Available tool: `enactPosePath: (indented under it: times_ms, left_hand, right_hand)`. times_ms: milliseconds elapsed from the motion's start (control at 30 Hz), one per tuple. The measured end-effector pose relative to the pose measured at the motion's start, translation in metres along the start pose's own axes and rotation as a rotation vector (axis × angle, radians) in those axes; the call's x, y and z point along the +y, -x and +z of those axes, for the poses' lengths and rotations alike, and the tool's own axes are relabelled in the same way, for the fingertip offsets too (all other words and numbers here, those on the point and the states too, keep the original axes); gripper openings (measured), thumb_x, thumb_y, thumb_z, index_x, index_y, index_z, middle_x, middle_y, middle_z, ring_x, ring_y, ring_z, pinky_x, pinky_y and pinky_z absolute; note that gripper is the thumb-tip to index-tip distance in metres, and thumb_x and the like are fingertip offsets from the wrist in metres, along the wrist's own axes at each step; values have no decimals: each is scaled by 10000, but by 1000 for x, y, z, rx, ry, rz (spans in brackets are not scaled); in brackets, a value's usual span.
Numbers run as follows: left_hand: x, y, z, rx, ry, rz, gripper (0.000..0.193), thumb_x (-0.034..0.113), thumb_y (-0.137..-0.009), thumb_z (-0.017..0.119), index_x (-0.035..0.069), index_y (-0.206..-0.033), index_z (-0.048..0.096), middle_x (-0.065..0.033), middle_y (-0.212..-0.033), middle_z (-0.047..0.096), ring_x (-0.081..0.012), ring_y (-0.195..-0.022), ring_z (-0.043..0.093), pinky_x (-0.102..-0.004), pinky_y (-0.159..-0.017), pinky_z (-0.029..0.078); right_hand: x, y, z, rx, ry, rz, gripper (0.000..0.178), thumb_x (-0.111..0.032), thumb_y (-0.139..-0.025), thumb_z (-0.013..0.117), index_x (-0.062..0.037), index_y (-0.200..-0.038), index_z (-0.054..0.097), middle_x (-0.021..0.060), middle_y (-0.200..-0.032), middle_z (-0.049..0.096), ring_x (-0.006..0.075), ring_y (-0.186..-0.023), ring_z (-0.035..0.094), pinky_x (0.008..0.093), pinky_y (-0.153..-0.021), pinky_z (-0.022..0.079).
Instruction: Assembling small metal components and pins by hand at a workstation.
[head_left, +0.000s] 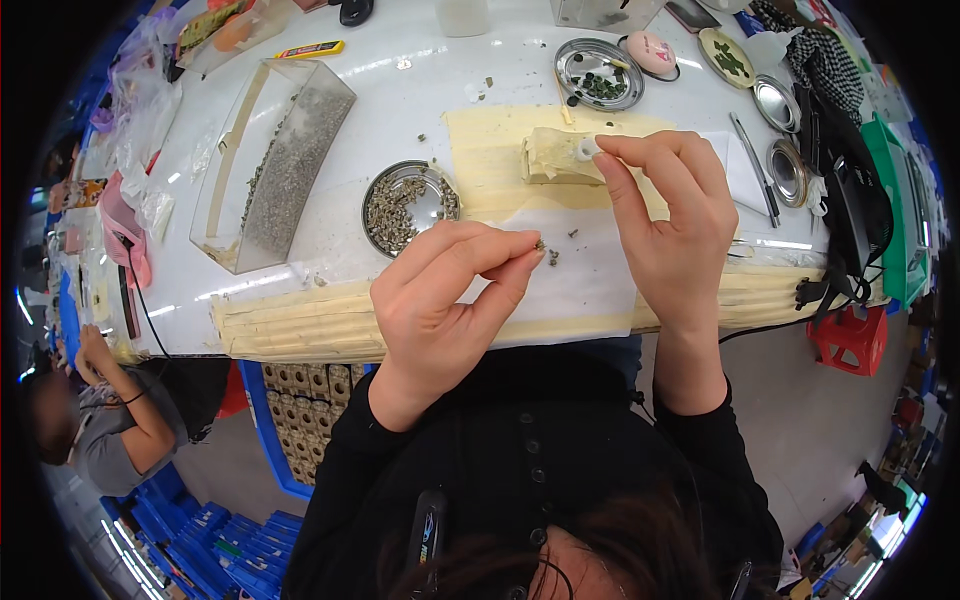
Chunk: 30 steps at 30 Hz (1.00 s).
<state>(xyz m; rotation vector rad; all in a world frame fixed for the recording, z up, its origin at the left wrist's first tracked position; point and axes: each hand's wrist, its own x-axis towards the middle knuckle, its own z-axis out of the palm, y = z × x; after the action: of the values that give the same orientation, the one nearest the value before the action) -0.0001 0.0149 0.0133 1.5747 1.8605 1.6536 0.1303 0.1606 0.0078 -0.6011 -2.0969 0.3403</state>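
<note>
My left hand [445, 295] is closed in a pinch over a white sheet [590, 285], with a tiny metallic piece [540, 244] at its fingertips. A few more such small parts [554, 257] lie on the sheet beside it. My right hand [675, 205] pinches a small white cylindrical piece [587, 149] against the end of a tape-wrapped block [550, 160]. That block rests on yellowish tape strips covering the table. Close by my left hand, a round metal dish [372, 230] holds many small metal parts.
A clear box [225, 175] of small parts stands at the left. Farther back are a metal dish [625, 95] with dark green pieces, a pink round object [652, 52] and a yellow cutter [310, 49]. Tweezers [757, 165] lie right. A blue crate [275, 450] sits below; another person [130, 430] works at left.
</note>
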Motion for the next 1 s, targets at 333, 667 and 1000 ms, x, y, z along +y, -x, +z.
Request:
enactPosePath:
  times_ms: [333, 667, 1000]
  left_hand:
    - [2, 0, -2, -8, -12, 47, 162, -108, -721, 730, -50, -867, 691, -101, -781, 668, -145, -666, 606, -239, -583, 460]
    - [4, 1, -2, -24, -48, 90, 181, -98, -705, 745, -40, -869, 696, -101, -775, 663, -133, -644, 606, -232, -558, 457]
    - [5, 2, -2, -22, -55, 104, 191, -97, -701, 750, -38, -876, 701, -96, -761, 660, -132, -635, 604, -230, -553, 456]
  right_hand:
    - [-22, 15, -20, 65, -491, 134, 92, -27, -861, 669, 26, -917, 619, 70, -832, 613, 157, -736, 573, 255, -654, 460]
    - [-36, 27, -15, -78, -1062, 371, 203, -160, -1010, 458, 39, -1041, 428, 144, -916, 606, 185, -822, 660, 301, -754, 568]
    - [-39, 29, -14, -85, -1086, 360, 220, -181, -1018, 434, 36, -1043, 408, 155, -920, 606, 208, -815, 679, 312, -745, 584]
